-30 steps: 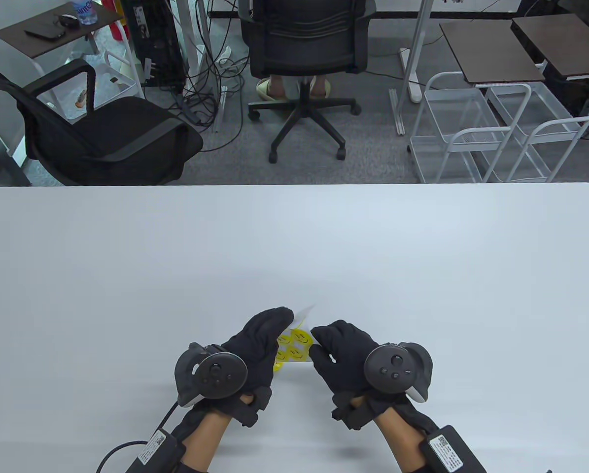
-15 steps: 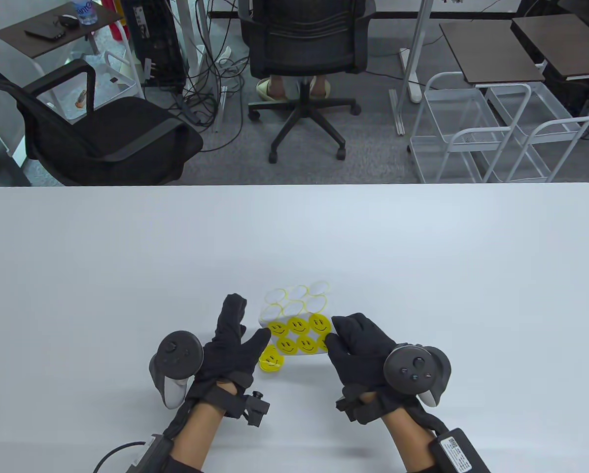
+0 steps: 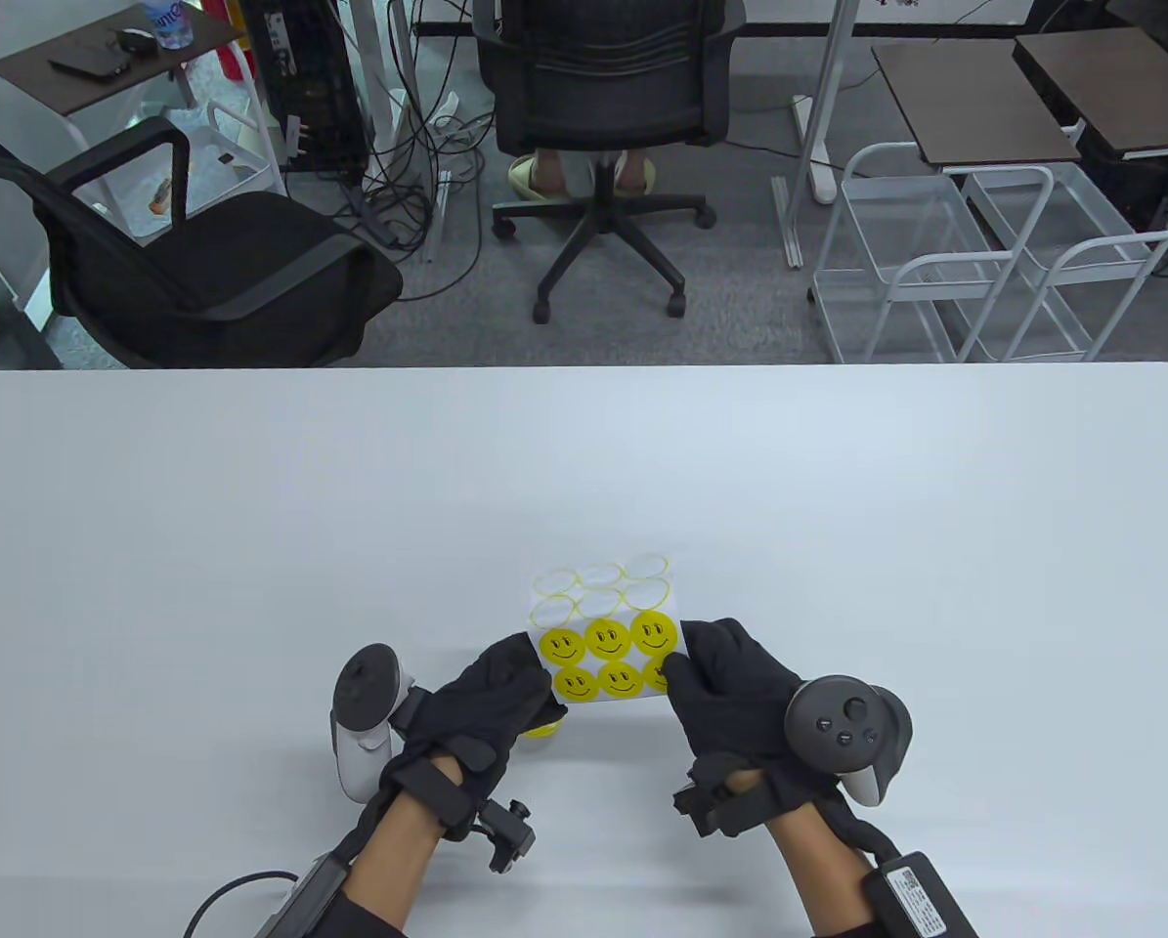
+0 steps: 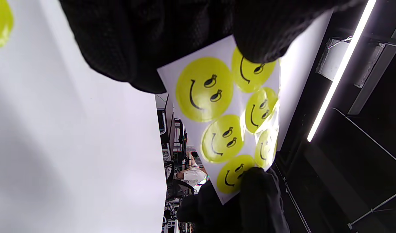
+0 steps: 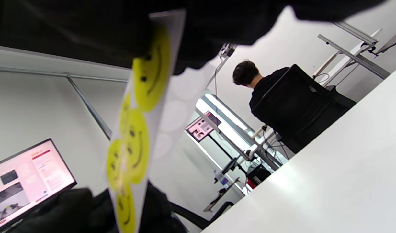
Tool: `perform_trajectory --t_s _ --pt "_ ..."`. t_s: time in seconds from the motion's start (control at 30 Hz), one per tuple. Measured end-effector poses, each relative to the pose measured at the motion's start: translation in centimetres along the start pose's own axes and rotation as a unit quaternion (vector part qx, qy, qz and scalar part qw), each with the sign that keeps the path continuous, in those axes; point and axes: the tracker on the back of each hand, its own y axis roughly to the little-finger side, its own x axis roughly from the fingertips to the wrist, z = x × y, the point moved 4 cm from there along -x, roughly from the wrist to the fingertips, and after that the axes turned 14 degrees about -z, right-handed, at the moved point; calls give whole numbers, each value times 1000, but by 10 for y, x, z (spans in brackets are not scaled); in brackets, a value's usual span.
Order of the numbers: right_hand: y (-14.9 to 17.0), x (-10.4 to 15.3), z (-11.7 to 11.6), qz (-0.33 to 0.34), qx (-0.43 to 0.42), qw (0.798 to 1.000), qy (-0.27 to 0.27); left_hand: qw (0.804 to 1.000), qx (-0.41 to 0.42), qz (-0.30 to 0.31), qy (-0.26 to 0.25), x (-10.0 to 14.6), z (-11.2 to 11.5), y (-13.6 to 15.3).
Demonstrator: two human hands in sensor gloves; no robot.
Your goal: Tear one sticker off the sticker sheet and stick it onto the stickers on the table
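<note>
Fingers (image 3: 520, 657) of both hands pinching sticker sheet (image 3: 608, 625) edges, sheet between

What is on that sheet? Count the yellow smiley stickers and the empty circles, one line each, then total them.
Yellow smiley stickers: 6 (one partly under the right hand)
Empty circles: 6
Total: 12 spots on the sheet

Table view high, facing down, both wrist views close, tilted, all sharing the sticker sheet (image 3: 607, 631)
</note>
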Motion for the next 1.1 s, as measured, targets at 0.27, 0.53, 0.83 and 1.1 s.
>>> perform_trajectory --t_s 0.27,0.53,0.83,1.1 --pt "9 -2 -2 -45 -15 999 -8 999 -30 8 -29 3 3 -4" --pt "7 -3 2 -62 66 995 36 994 -58 39 -82 11 -3 -15" --pt "-75 5 4 88 216 967 106 978 -92 55 -177 22 -22 -23" --pt "-100 3 -56 135 269 954 -13 972 -100 57 -203 25 -27 -24"
